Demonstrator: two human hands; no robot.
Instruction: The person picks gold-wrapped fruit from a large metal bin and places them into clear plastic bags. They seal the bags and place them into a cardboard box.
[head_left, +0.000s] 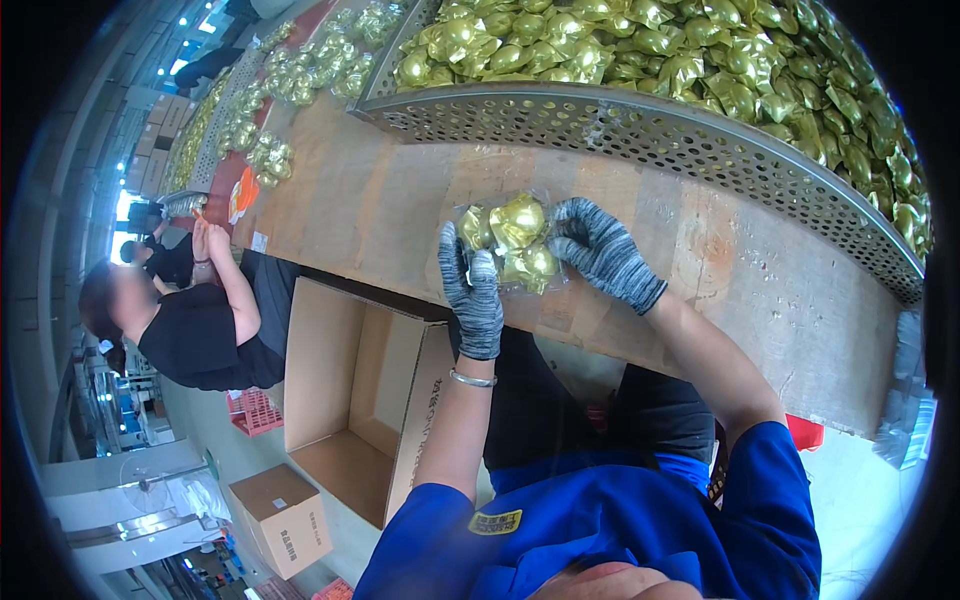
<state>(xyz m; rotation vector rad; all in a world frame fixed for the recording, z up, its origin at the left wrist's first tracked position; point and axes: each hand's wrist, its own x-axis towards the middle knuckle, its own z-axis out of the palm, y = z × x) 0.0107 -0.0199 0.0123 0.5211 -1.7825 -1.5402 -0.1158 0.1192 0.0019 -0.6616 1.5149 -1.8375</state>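
Note:
A clear plastic bag (517, 240) with several gold foil-wrapped round pieces lies on the worn wooden table (420, 202) before me. My left hand (474, 289), in a grey knitted glove, grips the bag's near left edge between thumb and fingers. At the bag's right side, my right hand (604, 251), gloved alike, has its thumb and fingertips on the plastic. Behind the bag stands a perforated metal tray (562, 112) heaped with gold foil-wrapped pieces (675, 45).
An open cardboard box (352, 382) stands below the table edge on the left, with a closed carton (281, 517) beyond it. Filled bags (300, 71) lie farther along the table, near an orange item (244, 195). A co-worker (202, 322) is at the left.

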